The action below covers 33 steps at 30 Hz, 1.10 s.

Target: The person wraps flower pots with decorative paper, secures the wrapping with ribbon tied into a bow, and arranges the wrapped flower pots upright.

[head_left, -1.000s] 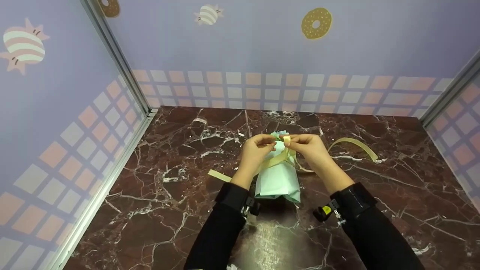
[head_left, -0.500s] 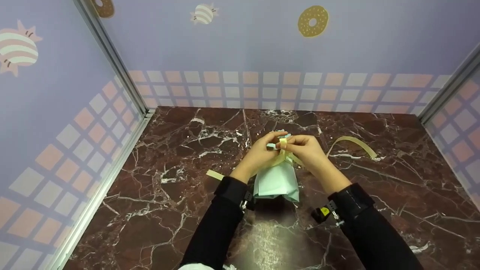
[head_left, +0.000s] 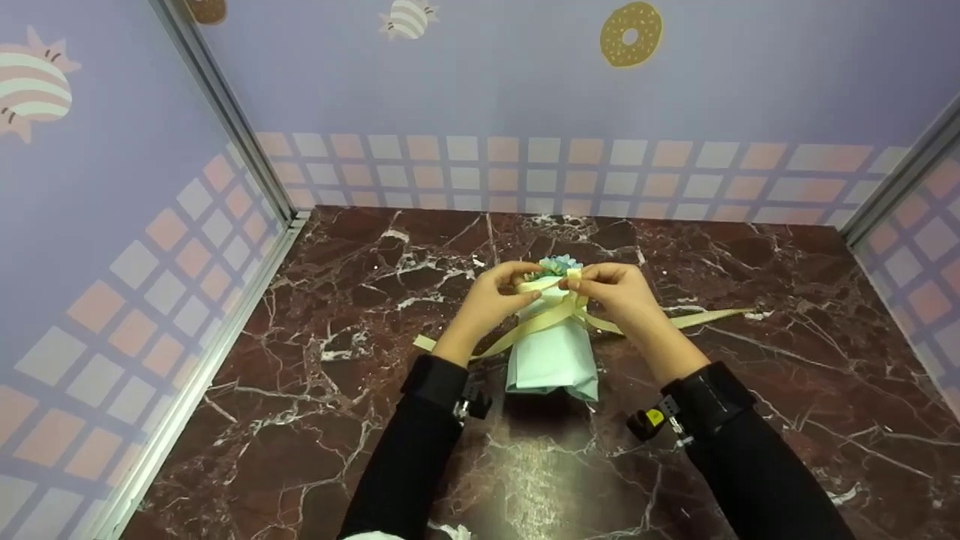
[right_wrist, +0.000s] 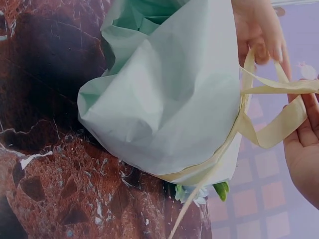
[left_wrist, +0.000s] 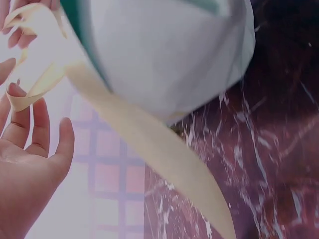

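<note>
A bouquet wrapped in pale green paper (head_left: 553,358) lies on the table, its blue flowers (head_left: 559,265) at the far end. A yellow ribbon (head_left: 546,321) goes round the wrap, with its tails spread to both sides. My left hand (head_left: 491,300) holds a strand of it at the fingertips, left of the flowers; in the left wrist view the ribbon bends round a finger of the left hand (left_wrist: 35,154). Close by on the right, my right hand (head_left: 619,296) pinches an upright ribbon loop between thumb and finger. The knot area is partly covered by the fingers.
The dark red marble table (head_left: 315,435) has white veins and small white specks. A patterned purple wall (head_left: 480,90) stands behind it, with side panels left and right. A small wrist camera (head_left: 646,424) hangs below the right forearm.
My left hand first closes in on the right hand, then draws back left with a ribbon strand stretched between them. The right ribbon tail has flattened. The right hand keeps its loop.
</note>
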{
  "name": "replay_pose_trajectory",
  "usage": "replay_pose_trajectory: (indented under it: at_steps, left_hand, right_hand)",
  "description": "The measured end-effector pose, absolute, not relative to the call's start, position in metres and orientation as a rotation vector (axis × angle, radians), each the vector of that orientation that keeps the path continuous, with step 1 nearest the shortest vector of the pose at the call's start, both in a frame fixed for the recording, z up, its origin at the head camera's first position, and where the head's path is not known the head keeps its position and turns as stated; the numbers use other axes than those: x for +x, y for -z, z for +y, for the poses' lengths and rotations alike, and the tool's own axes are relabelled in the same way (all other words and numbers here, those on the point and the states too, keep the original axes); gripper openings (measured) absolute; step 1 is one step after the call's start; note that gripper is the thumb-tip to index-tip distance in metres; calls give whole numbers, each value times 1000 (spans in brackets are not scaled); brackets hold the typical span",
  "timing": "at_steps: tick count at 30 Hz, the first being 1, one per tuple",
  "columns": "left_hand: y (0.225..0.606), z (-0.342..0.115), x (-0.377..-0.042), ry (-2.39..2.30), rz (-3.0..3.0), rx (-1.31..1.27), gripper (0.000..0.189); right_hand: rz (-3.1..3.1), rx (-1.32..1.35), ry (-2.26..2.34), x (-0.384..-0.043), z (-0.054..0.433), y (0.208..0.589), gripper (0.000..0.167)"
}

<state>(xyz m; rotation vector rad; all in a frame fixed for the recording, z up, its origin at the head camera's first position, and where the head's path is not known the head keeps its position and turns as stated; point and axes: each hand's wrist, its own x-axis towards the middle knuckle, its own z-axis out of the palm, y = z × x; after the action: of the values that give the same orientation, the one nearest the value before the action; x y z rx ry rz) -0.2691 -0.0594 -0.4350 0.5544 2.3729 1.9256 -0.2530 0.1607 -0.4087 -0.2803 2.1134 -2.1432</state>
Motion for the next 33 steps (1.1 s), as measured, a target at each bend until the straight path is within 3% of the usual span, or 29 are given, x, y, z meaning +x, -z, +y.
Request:
replay_pose_trajectory:
  at_steps: [10,18,33]
  left_hand:
    - [438,-89,-261,-2165,2319,495,21]
    - [437,-100,-254,-2255,2287,451,21]
    - [442,-101,-234,-1982,2287,486,29]
  right_hand:
    - [2128,-271,2164,-253,161,411,10]
    - [2115,-250,2197,-253,161,412,13]
    - [2157,-221,2203,-253,162,411,9]
